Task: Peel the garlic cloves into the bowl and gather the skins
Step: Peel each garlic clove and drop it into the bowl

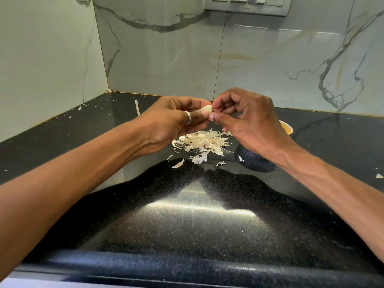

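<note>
A loose pile of skins (200, 143) lies on the counter (187, 225), dry, pale cream flakes and curled slivers, with a few larger scraps spilled just on its near side. Directly above the pile both hands meet around one garlic clove (206, 109), smooth and ivory, held in the air clear of the counter. The left hand (172, 121) has its fingers curled and pinches the clove between thumb and fingertips; a plain silver ring (187, 117) sits on its thumb. The right hand (249, 121) is curled too, its thumb and forefinger nipping the clove's far tip. Just right of the pile stands the bowl (253, 161), round, dark and speckled outside, with a yellowish inside showing at the rim. The right wrist crosses in front of it and hides most of its mouth, so its contents cannot be told. The counter is polished black stone with fine glittering specks. Tiny skin flecks dot it left of the pile, a thin pale strip (136, 108) lies beyond-left, and one scrap (379, 176) sits far right. Behind the pile rise glossy white wall tiles (166, 59) with grey marble veining, and a metal switch plate (249, 5) is mounted high up.
</note>
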Demonstrator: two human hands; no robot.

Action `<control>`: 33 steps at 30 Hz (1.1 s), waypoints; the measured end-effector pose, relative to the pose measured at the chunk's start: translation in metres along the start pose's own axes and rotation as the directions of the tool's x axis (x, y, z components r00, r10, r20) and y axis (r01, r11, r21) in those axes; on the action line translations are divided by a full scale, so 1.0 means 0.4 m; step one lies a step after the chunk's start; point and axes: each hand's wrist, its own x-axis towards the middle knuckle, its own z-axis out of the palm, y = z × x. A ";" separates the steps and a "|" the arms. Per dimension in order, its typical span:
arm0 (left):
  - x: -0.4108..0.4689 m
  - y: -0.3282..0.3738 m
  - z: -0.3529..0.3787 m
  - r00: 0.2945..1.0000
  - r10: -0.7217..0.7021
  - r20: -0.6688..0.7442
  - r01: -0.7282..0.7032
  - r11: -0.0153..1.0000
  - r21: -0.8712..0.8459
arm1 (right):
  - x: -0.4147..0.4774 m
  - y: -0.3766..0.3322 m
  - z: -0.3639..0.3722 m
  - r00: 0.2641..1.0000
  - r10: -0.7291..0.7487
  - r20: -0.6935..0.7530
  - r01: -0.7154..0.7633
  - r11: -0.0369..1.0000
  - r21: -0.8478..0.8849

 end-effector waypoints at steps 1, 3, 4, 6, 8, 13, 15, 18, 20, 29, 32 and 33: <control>0.001 0.000 -0.001 1.000 -0.003 0.001 0.003 1.000 -0.004 | 0.001 0.000 -0.001 1.000 0.021 0.008 -0.021 0.999 0.032; 0.000 0.006 -0.004 1.000 -0.009 0.010 0.009 1.000 -0.012 | 0.005 -0.003 -0.003 0.996 0.083 0.031 -0.087 0.985 0.150; -0.001 0.011 -0.005 1.000 -0.012 0.018 0.012 1.000 -0.014 | 0.007 -0.005 -0.005 0.993 0.111 0.043 -0.117 0.971 0.211; -0.004 0.020 -0.009 0.999 -0.021 0.042 0.022 1.000 -0.012 | 0.011 -0.008 -0.011 0.988 0.139 0.072 -0.154 0.947 0.281; -0.005 0.024 -0.013 0.997 -0.031 0.072 0.032 0.999 -0.006 | 0.012 -0.012 -0.018 0.984 0.140 0.108 -0.166 0.941 0.296; -0.007 0.033 -0.020 0.990 -0.062 0.123 0.059 0.998 0.026 | 0.014 -0.019 -0.029 0.979 0.148 0.144 -0.189 0.919 0.346; -0.009 0.037 -0.023 0.988 -0.069 0.140 0.065 0.997 0.039 | 0.015 -0.018 -0.029 0.978 0.145 0.152 -0.193 0.906 0.376; -0.012 0.038 -0.030 0.983 -0.084 0.164 0.076 0.995 0.059 | 0.012 -0.019 -0.032 0.974 0.138 0.179 -0.194 0.917 0.350; -0.014 0.035 -0.032 0.980 -0.088 0.177 0.076 0.994 0.074 | 0.008 -0.020 -0.032 0.974 0.105 0.199 -0.161 0.943 0.291; -0.012 0.020 -0.046 0.970 -0.145 0.197 0.126 0.986 0.107 | 0.000 -0.017 -0.031 0.941 0.081 0.328 -0.146 0.973 0.178; -0.012 0.018 -0.046 0.967 -0.147 0.206 0.128 0.986 0.106 | 0.000 -0.018 -0.036 0.929 0.087 0.359 -0.152 0.976 0.157; -0.012 0.018 -0.045 0.966 -0.148 0.210 0.128 0.986 0.105 | -0.001 -0.018 -0.038 0.925 0.091 0.370 -0.155 0.977 0.149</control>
